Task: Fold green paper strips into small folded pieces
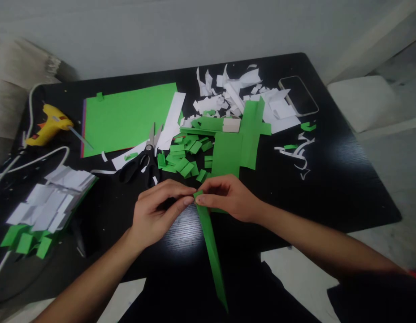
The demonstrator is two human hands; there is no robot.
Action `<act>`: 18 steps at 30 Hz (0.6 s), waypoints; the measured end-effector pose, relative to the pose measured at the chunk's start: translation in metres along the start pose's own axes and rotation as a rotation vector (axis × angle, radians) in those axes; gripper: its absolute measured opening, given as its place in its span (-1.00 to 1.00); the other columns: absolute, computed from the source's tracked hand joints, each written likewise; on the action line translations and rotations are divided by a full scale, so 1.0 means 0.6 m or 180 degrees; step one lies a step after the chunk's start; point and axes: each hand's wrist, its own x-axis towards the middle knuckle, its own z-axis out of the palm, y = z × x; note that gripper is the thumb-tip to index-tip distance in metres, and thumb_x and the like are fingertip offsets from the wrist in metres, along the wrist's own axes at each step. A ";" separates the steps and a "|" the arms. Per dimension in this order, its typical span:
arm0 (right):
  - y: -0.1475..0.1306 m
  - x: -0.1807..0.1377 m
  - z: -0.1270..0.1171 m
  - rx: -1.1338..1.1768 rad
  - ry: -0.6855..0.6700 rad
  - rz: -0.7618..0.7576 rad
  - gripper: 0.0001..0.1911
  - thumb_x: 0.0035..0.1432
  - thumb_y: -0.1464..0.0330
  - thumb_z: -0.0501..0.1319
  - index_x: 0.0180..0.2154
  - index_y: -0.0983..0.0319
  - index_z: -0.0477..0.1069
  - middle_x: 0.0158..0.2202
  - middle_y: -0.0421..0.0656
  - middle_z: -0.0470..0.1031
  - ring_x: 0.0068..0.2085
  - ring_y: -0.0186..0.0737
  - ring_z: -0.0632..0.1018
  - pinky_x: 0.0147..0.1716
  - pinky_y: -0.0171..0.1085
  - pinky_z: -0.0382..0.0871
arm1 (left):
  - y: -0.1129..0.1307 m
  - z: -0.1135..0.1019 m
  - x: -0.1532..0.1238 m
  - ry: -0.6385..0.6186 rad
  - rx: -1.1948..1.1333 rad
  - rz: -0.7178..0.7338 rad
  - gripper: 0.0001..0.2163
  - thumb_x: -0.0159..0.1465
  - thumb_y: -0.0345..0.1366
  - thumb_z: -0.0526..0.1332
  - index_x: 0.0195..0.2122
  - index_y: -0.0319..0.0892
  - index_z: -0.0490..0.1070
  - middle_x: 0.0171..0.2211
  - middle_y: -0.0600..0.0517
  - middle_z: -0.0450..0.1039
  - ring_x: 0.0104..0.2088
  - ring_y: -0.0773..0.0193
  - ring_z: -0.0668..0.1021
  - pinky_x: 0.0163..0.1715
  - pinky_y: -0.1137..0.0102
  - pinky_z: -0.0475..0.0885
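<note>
My left hand (pixel 157 211) and my right hand (pixel 228 195) meet over the near middle of a black table (pixel 329 179). Both pinch the top end of a long green paper strip (pixel 211 246), which hangs down toward me past the table's front edge. The fingertips of both hands are pressed together on the strip's end. Just beyond my hands lies a pile of small green paper pieces (pixel 184 154) and a larger folded green paper (pixel 238 143). Black-handled scissors (pixel 145 159) lie to the left of the pile.
A green sheet (pixel 127 116) lies at the back left beside a yellow glue gun (pixel 49 125) with its white cord. White paper scraps (pixel 235 96) and a phone (pixel 298 96) sit at the back right. White and green pieces (pixel 46 206) are stacked at the left edge.
</note>
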 end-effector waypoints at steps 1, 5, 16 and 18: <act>0.000 0.000 0.000 0.0001 -0.0025 0.0015 -0.72 0.00 0.18 0.54 -0.40 0.24 0.61 -0.51 -0.27 0.51 -0.48 -0.39 0.48 -0.47 -0.38 0.40 | 0.001 0.000 0.001 -0.0021 -0.0006 0.0066 -0.81 0.31 -0.49 0.37 -0.10 -0.10 0.63 -0.25 0.03 0.66 -0.29 0.30 0.65 -0.27 0.40 0.56; 0.001 0.000 -0.001 -0.0057 -0.0074 0.0054 -0.71 0.00 0.17 0.54 -0.39 0.25 0.62 -0.51 -0.25 0.53 -0.48 -0.38 0.49 -0.47 -0.38 0.41 | 0.004 -0.001 0.006 0.0007 0.0029 0.0039 -0.86 0.32 -0.46 0.37 -0.15 -0.11 0.65 -0.29 0.00 0.67 -0.30 0.25 0.66 -0.28 0.36 0.58; 0.004 0.000 -0.003 -0.0096 -0.0135 0.0070 -0.76 0.04 0.22 0.52 -0.38 0.26 0.63 -0.52 -0.26 0.52 -0.48 -0.39 0.48 -0.47 -0.39 0.38 | 0.002 0.003 0.001 -0.0060 -0.0138 -0.0015 -0.84 0.31 -0.53 0.36 -0.17 -0.12 0.61 -0.28 0.05 0.64 -0.31 0.33 0.64 -0.30 0.43 0.55; 0.005 0.000 -0.003 -0.0032 -0.0140 0.0095 -0.78 0.03 0.25 0.54 -0.38 0.26 0.63 -0.51 -0.26 0.53 -0.48 -0.40 0.49 -0.46 -0.40 0.38 | 0.000 0.003 -0.001 -0.0086 -0.0197 -0.0075 -0.84 0.32 -0.53 0.36 -0.16 -0.13 0.60 -0.29 0.06 0.63 -0.31 0.34 0.64 -0.31 0.44 0.55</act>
